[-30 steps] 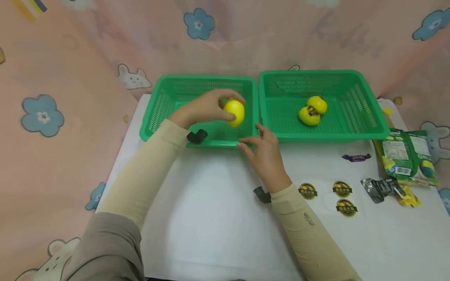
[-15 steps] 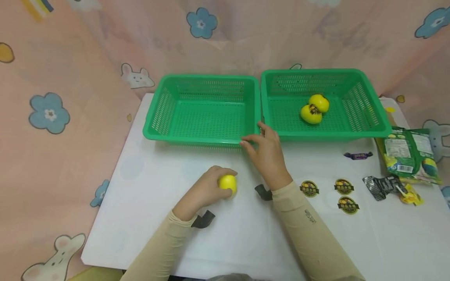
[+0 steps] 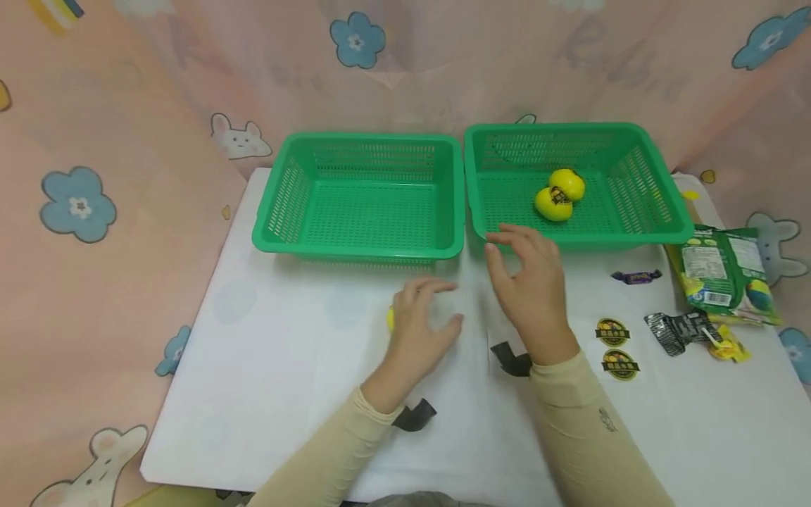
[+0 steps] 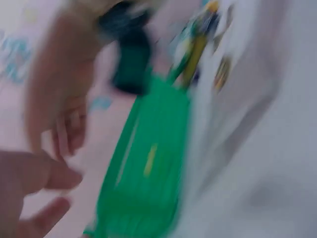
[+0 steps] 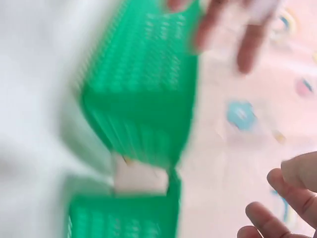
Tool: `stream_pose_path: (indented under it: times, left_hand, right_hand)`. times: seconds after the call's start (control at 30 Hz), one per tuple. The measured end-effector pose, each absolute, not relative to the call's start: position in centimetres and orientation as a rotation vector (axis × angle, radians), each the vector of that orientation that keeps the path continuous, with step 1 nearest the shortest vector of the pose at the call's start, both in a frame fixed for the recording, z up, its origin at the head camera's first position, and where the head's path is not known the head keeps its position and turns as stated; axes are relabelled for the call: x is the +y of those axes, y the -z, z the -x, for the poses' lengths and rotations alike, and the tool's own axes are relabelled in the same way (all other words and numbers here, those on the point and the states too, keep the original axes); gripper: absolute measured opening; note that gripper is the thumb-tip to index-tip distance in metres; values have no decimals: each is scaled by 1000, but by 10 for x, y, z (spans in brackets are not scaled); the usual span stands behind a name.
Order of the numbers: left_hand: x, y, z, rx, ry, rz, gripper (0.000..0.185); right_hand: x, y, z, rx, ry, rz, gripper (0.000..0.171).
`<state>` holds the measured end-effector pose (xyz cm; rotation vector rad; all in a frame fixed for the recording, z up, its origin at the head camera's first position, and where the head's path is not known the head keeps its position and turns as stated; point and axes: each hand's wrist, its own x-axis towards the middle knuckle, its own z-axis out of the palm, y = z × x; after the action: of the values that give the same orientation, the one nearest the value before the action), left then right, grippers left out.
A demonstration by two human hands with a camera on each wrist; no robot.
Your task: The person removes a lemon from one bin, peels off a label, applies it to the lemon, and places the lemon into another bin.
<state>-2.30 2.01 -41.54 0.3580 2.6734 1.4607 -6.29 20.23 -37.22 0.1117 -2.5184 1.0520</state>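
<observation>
The left hand's fingers [image 3: 437, 287] are curled loosely over a yellow fruit [image 3: 391, 319] on the white table [image 3: 298, 394]. Only a sliver of yellow shows past the knuckles, so whether they grip it or merely cover it cannot be told. The left hand [image 3: 421, 317] lies in front of the left green basket [image 3: 286, 204], apart from it. The right hand's fingers [image 3: 513, 238] are spread and relaxed, holding nothing. The right hand [image 3: 529, 282] hovers just before the near rim of the right green basket [image 3: 640, 190], close beside the left hand.

This looks like the step where one fruit, set on the table, waits to be dealt with by both hands. The round labels [image 3: 612, 331] lying just right of the right hand suggest the next move calls for a steady hold on the fruit with one hand, while the other reaches for a label.

The fruit is small, round, bright yellow and smooth-skinned, judging by the two like it [image 3: 559, 195] that touch each other in the right basket, one bearing a dark round label. The left basket shows nothing inside.

Both wrist views are too blurred to add detail.
</observation>
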Motion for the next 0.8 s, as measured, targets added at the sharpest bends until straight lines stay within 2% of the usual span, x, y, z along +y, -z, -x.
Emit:
stream_pose_path:
  times: [0.07,0.23,0.33,0.43,0.6,0.8]
  left_hand:
    - [47,421,18,2686,-1308,-493,45]
    - [100,443,19,2735,-709,-758,58]
    - [116,454,20,2750,-487,-845,56]
    - [119,457,18,2776,-361,-933,50]
    - [120,455,18,2778,-408,-962,47]
    - [130,456,23,2579,-911,-856,43]
  right_hand:
    - [221,367,48,-2517,-1055,-16,23]
    - [261,367,12,-2773,-1130,355,43]
    - [279,381,-5,-2965,-1156,558,54]
    - [295,401,-17,-3113,-1147,627,62]
    - [309,426,-29,-3197,-1113,595,67]
    - [310,431,-32,-3186,-1130,586,70]
